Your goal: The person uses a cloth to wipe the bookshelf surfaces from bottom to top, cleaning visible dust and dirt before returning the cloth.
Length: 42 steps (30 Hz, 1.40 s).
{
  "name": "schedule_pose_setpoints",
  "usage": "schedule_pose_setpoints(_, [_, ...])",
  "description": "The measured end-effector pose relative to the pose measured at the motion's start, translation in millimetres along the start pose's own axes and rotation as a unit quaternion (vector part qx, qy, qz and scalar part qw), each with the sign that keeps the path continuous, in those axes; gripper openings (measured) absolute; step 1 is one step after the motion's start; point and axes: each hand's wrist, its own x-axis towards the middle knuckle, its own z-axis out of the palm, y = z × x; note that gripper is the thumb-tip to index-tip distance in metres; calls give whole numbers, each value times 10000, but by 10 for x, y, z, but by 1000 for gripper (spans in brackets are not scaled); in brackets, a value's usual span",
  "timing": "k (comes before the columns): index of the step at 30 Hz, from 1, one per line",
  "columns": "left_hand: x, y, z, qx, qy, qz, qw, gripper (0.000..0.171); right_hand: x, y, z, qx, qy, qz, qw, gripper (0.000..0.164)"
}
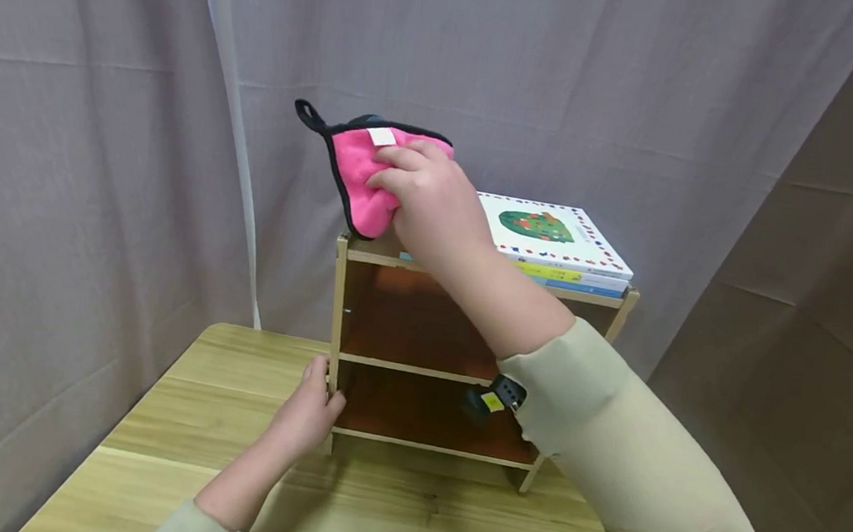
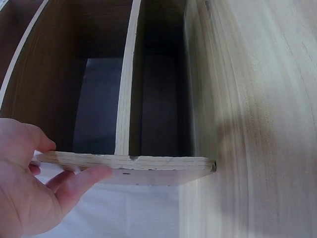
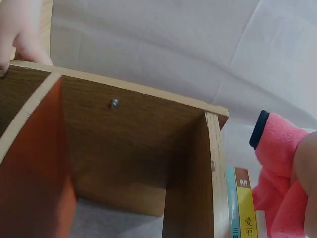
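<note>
A pink cloth [image 1: 361, 179] with black edging, a hanging loop and a white tag is bunched under my right hand [image 1: 439, 200], whose fingers grip it above the shelf's top left corner. In the right wrist view the cloth [image 3: 280, 168] shows beside the stacked books. My left hand [image 1: 310, 407] grips the left side panel of the small wooden shelf [image 1: 338, 309]. From the left wrist view, the thumb and fingers of this hand [image 2: 29, 183] lie on either side of the panel edge [image 2: 124, 161].
Several books [image 1: 557, 234] lie stacked on top of the shelf, a white one uppermost. The shelf stands on a wooden table [image 1: 236, 393]. Grey curtains [image 1: 487, 70] hang behind. A small screw [image 3: 114, 103] sticks out of the inner side panel.
</note>
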Motion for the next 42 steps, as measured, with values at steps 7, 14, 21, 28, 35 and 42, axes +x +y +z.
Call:
schedule_pose_setpoints(7, [6,-21,4,40,34,81,10000,49,201,80,49,224,-1097,790,9906,36])
schedule_pose_setpoints(14, [47,-32,25,17,21,33,10000,55,299,83,112,70,-1818,1183,9762,42])
schedule_pose_setpoints(21, [76,-39,80,-65,33,61,10000,61,246,116,206,-134,-2346,1629,9583,42])
schedule_pose_setpoints(28, [75,-51,90,-122,37,53,9999,62,198,146,265,-316,-2536,1572,9539,44])
schedule_pose_setpoints(35, [68,-59,80,-73,67,60,9999,61,186,127,284,-626,-2901,1424,9443,42])
schedule_pose_setpoints(42, [70,-51,70,-81,54,45,9999,61,181,89,263,-908,-3295,1418,9290,46])
